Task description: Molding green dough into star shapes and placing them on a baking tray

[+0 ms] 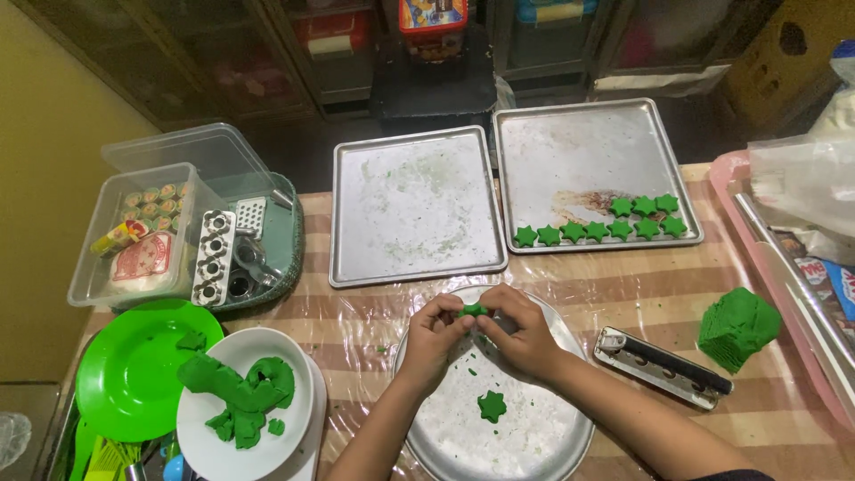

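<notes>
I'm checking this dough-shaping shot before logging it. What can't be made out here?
- Head view: the green dough piece is mostly covered by the fingertips of the left hand and right hand; its shape is unclear.
- Pink tray: cut off by the right edge.
- Clear box: contents too small to identify.

A yellow wall [44, 134] flanks dark glass-fronted cabinets [223, 62] behind the plastic-covered striped table [623, 294].

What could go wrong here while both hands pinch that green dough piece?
The soft green dough piece, pinched between the left hand and right hand, may deform or tear. If dropped, it could land on the star-shaped piece lying on the round tray below.
</notes>
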